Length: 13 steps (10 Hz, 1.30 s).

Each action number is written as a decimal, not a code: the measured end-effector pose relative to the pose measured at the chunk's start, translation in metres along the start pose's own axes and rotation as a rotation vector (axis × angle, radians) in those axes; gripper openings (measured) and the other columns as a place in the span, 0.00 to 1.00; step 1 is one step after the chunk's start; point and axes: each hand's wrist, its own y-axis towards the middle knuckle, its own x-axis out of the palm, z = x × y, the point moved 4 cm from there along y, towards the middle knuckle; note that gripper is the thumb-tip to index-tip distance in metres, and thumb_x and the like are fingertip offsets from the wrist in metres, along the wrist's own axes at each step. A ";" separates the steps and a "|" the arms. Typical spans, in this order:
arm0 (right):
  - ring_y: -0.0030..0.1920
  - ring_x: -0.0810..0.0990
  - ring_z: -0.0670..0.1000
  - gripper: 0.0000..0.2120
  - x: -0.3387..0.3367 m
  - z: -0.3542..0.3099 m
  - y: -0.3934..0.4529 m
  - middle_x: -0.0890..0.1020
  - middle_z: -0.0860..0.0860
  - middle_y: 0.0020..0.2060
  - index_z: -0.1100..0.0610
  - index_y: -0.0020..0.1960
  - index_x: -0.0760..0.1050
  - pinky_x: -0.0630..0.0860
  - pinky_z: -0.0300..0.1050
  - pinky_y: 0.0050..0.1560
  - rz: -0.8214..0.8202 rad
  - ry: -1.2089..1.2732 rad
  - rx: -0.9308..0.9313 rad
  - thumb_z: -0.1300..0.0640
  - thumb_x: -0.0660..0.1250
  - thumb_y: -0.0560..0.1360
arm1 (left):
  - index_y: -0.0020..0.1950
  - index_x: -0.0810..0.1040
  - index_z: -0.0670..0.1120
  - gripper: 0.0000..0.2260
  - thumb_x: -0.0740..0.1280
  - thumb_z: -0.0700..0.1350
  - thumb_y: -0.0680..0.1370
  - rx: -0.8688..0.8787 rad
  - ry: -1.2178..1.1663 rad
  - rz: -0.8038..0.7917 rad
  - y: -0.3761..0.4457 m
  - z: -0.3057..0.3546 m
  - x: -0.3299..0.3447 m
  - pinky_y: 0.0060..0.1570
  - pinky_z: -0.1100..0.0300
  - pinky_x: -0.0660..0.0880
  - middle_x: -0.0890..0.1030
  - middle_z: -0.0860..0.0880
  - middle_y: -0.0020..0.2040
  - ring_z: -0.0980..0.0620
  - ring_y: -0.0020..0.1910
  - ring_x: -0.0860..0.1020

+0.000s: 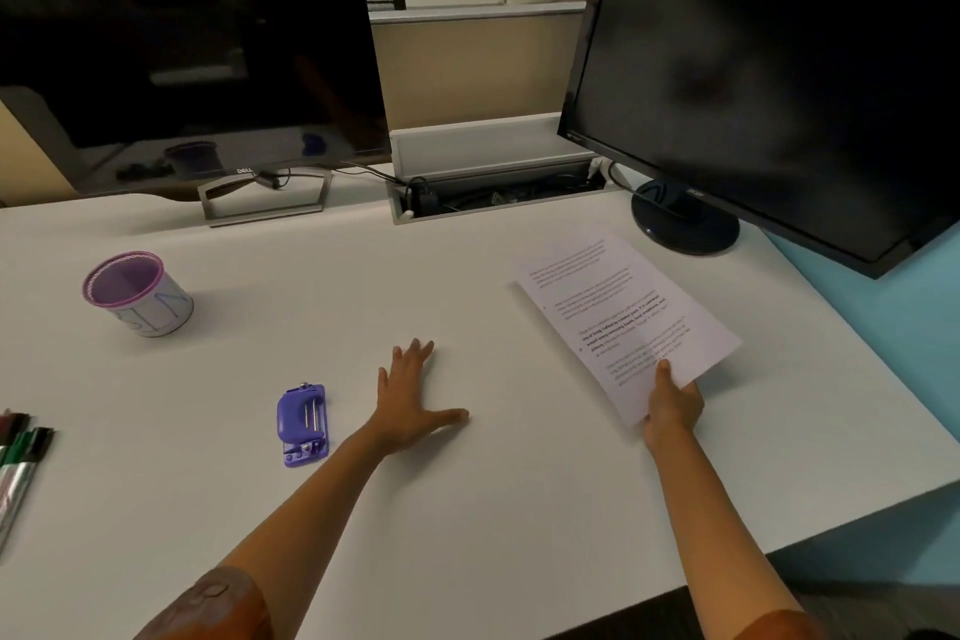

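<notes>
Right hand [672, 405] pinches the near end of the white printed paper sheet [623, 322], its long axis running straight away; left hand [410, 400], flat and open, lies well apart leftward.

An office: two dark monitors [192, 62] on a white desk [467, 509], partition [467, 62] behind.
</notes>
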 end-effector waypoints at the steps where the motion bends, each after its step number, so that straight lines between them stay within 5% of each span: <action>1: 0.60 0.80 0.62 0.17 -0.011 0.002 0.010 0.79 0.59 0.62 0.59 0.68 0.73 0.78 0.61 0.59 0.099 -0.079 0.026 0.54 0.63 0.82 | 0.82 0.48 0.50 0.50 0.75 0.61 0.70 0.006 0.068 -0.016 0.004 -0.003 0.001 0.77 0.45 0.37 0.43 0.49 0.83 0.46 0.80 0.38; 4: 0.63 0.78 0.62 0.20 -0.029 0.001 0.019 0.78 0.59 0.65 0.60 0.72 0.69 0.77 0.51 0.57 0.215 -0.161 -0.001 0.55 0.62 0.82 | 0.82 0.47 0.50 0.50 0.74 0.62 0.71 0.002 0.131 -0.036 0.008 -0.007 0.005 0.77 0.44 0.36 0.41 0.49 0.82 0.45 0.80 0.36; 11: 0.63 0.78 0.63 0.26 -0.034 -0.020 0.029 0.74 0.63 0.67 0.67 0.70 0.64 0.77 0.57 0.62 0.304 -0.380 -0.138 0.62 0.70 0.77 | 0.82 0.47 0.50 0.50 0.74 0.62 0.71 0.004 0.139 -0.036 0.007 -0.007 0.005 0.77 0.44 0.36 0.41 0.49 0.82 0.45 0.80 0.36; 13: 0.69 0.66 0.63 0.35 -0.034 -0.020 0.019 0.65 0.63 0.71 0.63 0.74 0.59 0.68 0.60 0.68 0.470 -0.562 -0.125 0.54 0.72 0.75 | 0.82 0.47 0.50 0.49 0.74 0.61 0.72 0.000 0.151 -0.041 0.006 -0.005 0.004 0.77 0.44 0.37 0.41 0.49 0.82 0.45 0.80 0.36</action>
